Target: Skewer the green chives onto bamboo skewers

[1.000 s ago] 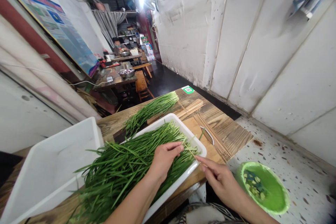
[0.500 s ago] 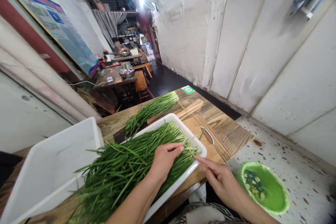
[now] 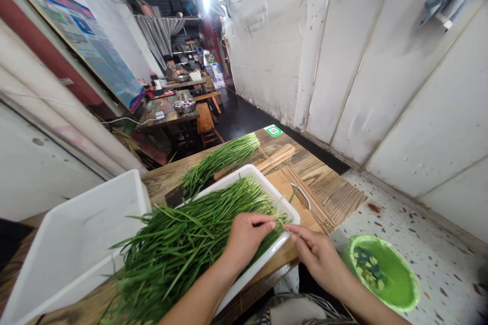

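Long garlic chives [image 3: 190, 233] fill a white tray [image 3: 295, 213], their pale ends toward its right rim and leaves spilling over the left. Over those ends, my left hand [image 3: 246, 238] is closed in a pinch at a few chive stalks; what exactly lies between the fingertips is partly hidden. My right hand [image 3: 318, 251] pinches a thin bamboo skewer [image 3: 281, 222], which slants up and left past the left fingertips. The two hands' fingertips are close together above the tray's right corner.
Loose bamboo skewers [image 3: 310, 198] lie on a cutting board [image 3: 280, 183] and the wooden table [image 3: 331, 177]. Another chive bundle [image 3: 221, 160] is behind the tray. A white bin [image 3: 91, 228] stands left, a green lined basket [image 3: 400, 277] on the floor right. A person [image 3: 171, 68] sits far back.
My left hand has moved slightly right and down, bringing its fingertips nearer to the right hand. The right hand has barely shifted; less of the skewer shows between them.
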A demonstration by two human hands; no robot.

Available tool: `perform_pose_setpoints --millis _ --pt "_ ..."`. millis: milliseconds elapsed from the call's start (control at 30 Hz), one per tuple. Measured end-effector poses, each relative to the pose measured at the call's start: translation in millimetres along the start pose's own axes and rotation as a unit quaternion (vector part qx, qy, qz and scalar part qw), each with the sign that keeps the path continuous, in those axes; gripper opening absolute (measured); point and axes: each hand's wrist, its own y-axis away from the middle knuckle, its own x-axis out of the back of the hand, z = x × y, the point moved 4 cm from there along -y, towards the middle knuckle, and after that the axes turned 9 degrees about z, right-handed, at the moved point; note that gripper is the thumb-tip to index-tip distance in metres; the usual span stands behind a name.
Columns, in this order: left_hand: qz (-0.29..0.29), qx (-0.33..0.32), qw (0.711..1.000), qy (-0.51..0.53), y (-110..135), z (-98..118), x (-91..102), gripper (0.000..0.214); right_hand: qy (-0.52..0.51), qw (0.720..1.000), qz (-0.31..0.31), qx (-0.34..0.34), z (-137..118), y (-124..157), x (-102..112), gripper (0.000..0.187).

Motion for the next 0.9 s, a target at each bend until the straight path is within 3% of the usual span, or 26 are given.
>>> perform_pose_setpoints --millis 100,167,267,433,600,767,900 --pt "-0.082 -0.102 0.990 -0.047 7 18 -3.9 0.018 0.037 0.999 0.027 0.011 1 -10 1 0.024" --pt "-0.049 -0.172 0.979 -0.099 6 28 2.3 0.021 0.053 0.998 0.044 0.012 3 -13 3 0.025" --pt "0.005 -0.213 0.956 -0.201 1 29 7.5 0.024 0.038 0.998 0.049 0.003 7 -11 7 0.025" --pt "-0.018 -0.201 0.937 -0.285 -8 15 -6.4 0.020 -0.041 0.997 0.038 -0.057 21 2 9 0.024" --pt "0.010 -0.191 0.955 -0.227 -17 18 -14.9 0.020 -0.115 0.989 0.009 -0.096 29 7 6 0.033" --pt "-0.026 -0.133 0.981 -0.138 -29 16 -25.9 0.021 -0.144 0.984 0.022 -0.105 28 9 6 0.029" --pt "0.013 -0.070 0.996 -0.045 -27 9 -18.4 0.022 -0.164 0.981 0.016 -0.104 24 11 6 0.026"
